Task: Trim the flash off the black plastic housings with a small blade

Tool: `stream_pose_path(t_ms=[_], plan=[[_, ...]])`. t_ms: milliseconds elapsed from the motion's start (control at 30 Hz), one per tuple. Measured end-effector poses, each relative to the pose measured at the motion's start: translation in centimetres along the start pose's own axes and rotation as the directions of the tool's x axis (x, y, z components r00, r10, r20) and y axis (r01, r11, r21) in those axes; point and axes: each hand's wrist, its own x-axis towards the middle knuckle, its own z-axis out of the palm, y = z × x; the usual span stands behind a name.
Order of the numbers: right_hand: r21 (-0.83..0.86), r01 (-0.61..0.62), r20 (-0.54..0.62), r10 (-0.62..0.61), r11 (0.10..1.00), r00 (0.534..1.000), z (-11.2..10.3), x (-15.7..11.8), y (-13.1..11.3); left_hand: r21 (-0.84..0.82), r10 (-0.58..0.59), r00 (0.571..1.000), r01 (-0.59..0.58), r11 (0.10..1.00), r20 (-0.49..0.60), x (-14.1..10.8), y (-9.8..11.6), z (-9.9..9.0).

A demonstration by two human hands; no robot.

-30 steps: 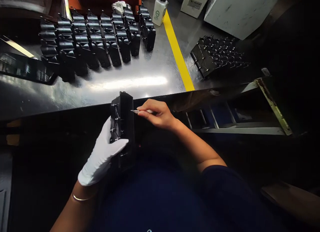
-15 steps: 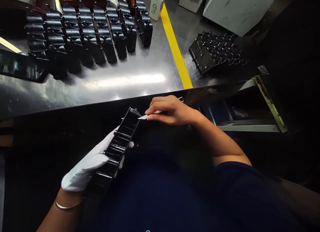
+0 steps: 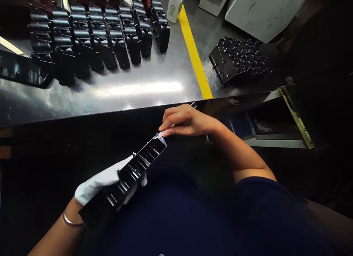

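Note:
My left hand [image 3: 102, 180], in a white glove, is wrapped round a long black ribbed plastic part [image 3: 138, 164], which slants up to the right in front of the table edge. My bare right hand [image 3: 183, 120] pinches a thin pale blade-like tool [image 3: 160, 135] between thumb and fingers. The tool's tip is at the upper end of the black part and seems to touch it. Thin pale sticks [image 3: 193, 105] poke out behind the right hand. Part of the left fingers is hidden beneath the black part.
Rows of similar black parts [image 3: 118, 39] stand on the metal table [image 3: 154, 74]. A white bottle [image 3: 174, 6] is beside the yellow stripe [image 3: 194, 52]. Right of the stripe are a stack of black parts [image 3: 237, 59] and white boxes [image 3: 261, 13]. An open metal frame [image 3: 298, 118] is below the table edge.
The black part has tilted further to the right, and its upper end has moved right and down to my right hand. My right hand has barely moved and still pinches the tool.

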Motion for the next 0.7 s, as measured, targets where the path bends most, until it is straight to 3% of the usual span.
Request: stream_pose_path(t_ms=[100,167,233,433,567,700], plan=[[0.049,-0.024,-0.242,0.035,0.998,0.97,1.9,0.1,1.0,-0.108,0.03,0.999,-0.026,0.994,0.041,0.4,-0.3,0.2],[0.021,-0.084,-0.396,0.085,0.996,0.914,3.3,0.1,1.2,-0.005,0.103,0.994,-0.103,0.995,-0.029,0.6,-0.1,0.4],[-0.026,-0.156,-0.474,0.126,0.987,0.872,4.4,0.1,1.0,0.119,0.177,0.979,-0.165,0.979,-0.104,0.8,0.3,0.7],[-0.164,-0.321,-0.426,0.226,0.933,0.876,6.0,-0.1,-0.8,0.419,0.359,0.918,-0.263,0.869,-0.168,1.2,0.9,1.6],[-0.189,-0.384,-0.387,0.291,0.904,0.875,6.3,-0.1,-1.1,0.439,0.367,0.915,-0.264,0.859,-0.167,1.4,0.8,1.8],[-0.233,-0.365,-0.325,0.281,0.901,0.903,6.1,-0.3,-1.3,0.442,0.363,0.921,-0.27,0.855,-0.139,1.6,0.8,1.8]])
